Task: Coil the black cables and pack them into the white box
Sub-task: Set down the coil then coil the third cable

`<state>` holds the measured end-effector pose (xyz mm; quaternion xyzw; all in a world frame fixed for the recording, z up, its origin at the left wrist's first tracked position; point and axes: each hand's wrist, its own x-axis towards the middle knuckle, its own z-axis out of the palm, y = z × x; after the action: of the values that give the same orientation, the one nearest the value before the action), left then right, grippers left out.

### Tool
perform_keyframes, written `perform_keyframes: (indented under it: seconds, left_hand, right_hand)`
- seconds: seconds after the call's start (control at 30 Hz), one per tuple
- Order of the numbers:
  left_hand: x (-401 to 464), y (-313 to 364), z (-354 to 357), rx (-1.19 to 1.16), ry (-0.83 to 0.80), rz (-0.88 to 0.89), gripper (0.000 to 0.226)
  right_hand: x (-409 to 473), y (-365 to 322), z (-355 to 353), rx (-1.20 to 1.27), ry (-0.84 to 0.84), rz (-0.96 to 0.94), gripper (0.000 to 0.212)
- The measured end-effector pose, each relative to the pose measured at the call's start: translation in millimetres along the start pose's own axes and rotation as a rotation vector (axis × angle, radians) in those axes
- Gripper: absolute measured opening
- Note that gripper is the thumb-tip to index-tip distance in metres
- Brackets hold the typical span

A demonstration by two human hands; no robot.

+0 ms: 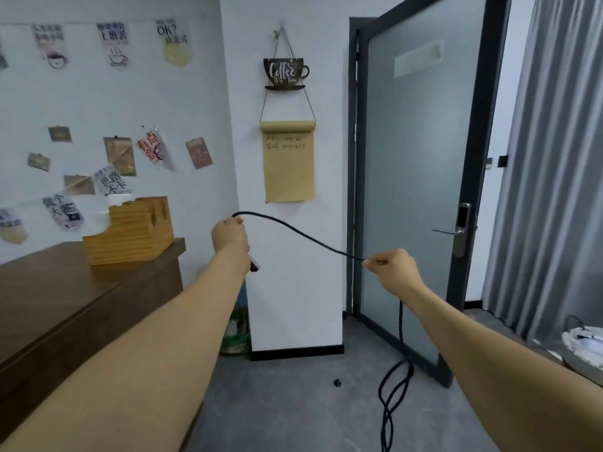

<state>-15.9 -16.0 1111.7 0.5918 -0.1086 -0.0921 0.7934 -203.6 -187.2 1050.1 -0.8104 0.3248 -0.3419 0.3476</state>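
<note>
A black cable (293,227) arcs between both raised hands in front of the white wall. My left hand (230,236) is fisted around one end, and a plug tip sticks out below the fist. My right hand (393,267) pinches the cable farther along. From under the right wrist the cable drops and lies in loose twisted loops on the grey floor (396,386). A white box with a dark handle or cable on it (584,344) shows partly at the right edge.
A dark wooden counter (65,288) with a wooden organiser (130,233) stands at left. A frosted glass door (414,177) stands ajar ahead, grey curtains (551,158) to its right. A small black object (337,382) lies on the floor.
</note>
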Motion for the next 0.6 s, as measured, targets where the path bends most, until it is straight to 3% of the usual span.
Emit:
perform_keyframes:
  seconds: [0.13, 0.23, 0.4, 0.6]
  left_hand:
    - [-15.8, -6.5, 13.1, 0.233, -0.281, 0.274, 0.027]
    - [-20.0, -16.3, 11.3, 0.44, -0.485, 0.386, 0.024]
    - [-26.0, -24.8, 8.7, 0.59, -0.716, 0.328, 0.025]
    - [-43.8, -17.5, 12.7, 0.348, -0.865, 0.063, 0.032]
  right_hand:
    - [0.9, -34.3, 16.0, -0.251, -0.18, -0.172, 0.034]
    - [-2.4, -62.2, 16.8, -0.289, -0.277, -0.296, 0.02]
    - [-1.6, -84.3, -0.9, -0.129, -0.325, -0.408, 0.017]
    - [-3.1, -80.4, -10.0, 0.103, -0.251, -0.34, 0.028]
